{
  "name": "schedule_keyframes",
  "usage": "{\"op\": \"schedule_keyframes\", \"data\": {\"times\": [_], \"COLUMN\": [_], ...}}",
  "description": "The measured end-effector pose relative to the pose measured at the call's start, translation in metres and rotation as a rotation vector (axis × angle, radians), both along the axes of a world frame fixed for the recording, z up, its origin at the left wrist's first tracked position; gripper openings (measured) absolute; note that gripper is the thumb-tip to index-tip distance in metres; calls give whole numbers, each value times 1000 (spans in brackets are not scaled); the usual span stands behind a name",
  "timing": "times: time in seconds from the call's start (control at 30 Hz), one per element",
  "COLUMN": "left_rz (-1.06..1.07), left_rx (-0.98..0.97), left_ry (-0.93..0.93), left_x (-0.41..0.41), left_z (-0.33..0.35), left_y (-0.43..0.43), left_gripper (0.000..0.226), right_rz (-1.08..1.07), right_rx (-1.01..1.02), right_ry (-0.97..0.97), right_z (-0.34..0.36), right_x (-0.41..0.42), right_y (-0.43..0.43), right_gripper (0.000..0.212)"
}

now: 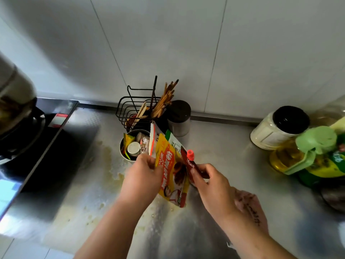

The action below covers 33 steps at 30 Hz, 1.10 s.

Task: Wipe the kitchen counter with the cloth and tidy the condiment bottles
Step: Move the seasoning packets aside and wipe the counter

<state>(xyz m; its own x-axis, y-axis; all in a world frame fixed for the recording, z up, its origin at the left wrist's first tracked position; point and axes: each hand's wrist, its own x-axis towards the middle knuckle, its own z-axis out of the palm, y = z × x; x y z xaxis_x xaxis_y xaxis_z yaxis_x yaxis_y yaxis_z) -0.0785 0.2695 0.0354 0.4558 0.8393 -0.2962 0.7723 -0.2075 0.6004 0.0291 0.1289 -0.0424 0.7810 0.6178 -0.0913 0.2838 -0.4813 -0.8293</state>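
My left hand (143, 174) grips a bunch of seasoning packets (169, 165), the front one yellow and red, held upright above the steel counter (93, 184). My right hand (207, 180) pinches a dark red sauce pouch (189, 161) with a red cap, right beside the packets. Behind them sits a round metal bowl (123, 152) with small jars and sachets inside. A large oil bottle with a green cap (306, 152) and a black-lidded jar (276, 128) stand at the right. Yellowish stains mark the counter left of my hands. No cloth is in view.
A black wire rack (134, 109) with chopsticks stands at the wall, a dark-lidded canister (179, 118) next to it. A black gas hob (46, 146) with a pot (15, 101) on it fills the left. White tiled wall behind.
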Motion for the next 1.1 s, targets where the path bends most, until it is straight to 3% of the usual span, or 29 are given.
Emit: {"op": "schedule_keyframes", "data": {"times": [0.1, 0.13, 0.2, 0.23, 0.33, 0.4, 0.5, 0.6, 0.73, 0.83, 1.0, 1.1], "left_rz": [-14, -28, -61, -77, -70, -48, -81, -127, -186, -275, -306, -161], "left_rx": [-74, -91, -132, -174, -268, -241, -153, -32, 68, 160, -42, -60], "left_ry": [-69, -89, -150, -200, -287, -257, -162, -86, -69, -30, -140, -272], "left_x": [9, 11, 16, 17, 18, 18, 22, 28, 33, 34, 28, 23], "left_z": [0, -1, 0, 1, 2, -2, -9, -12, -10, -9, -10, -16], "left_y": [-10, -14, -21, -25, -28, -23, -14, -7, -10, -16, -14, -16], "left_gripper": [15, 17, 23, 26, 38, 45, 45, 22, 22, 19, 15, 25], "right_rz": [168, 229, 260, 221, 2, -111, -173, -146, -42, 88, 131, 7], "right_rx": [66, 36, -63, -56, 34, 24, 25, 39, 73, 111, -10, 22], "right_ry": [275, 264, 50, -29, -119, -70, 34, 25, 2, 76, -18, -22], "right_z": [-1, -3, -9, -10, -11, -12, -13, -14, -9, -6, -8, -11], "right_x": [-20, -27, -37, -39, -35, -27, -19, -15, -13, -11, -5, -3], "right_y": [-5, -6, -4, -2, 3, 4, 2, 4, 15, 25, 35, 39], "right_gripper": [59, 77, 102, 96, 41, 28, 31, 31, 21, 43, 62, 41]}}
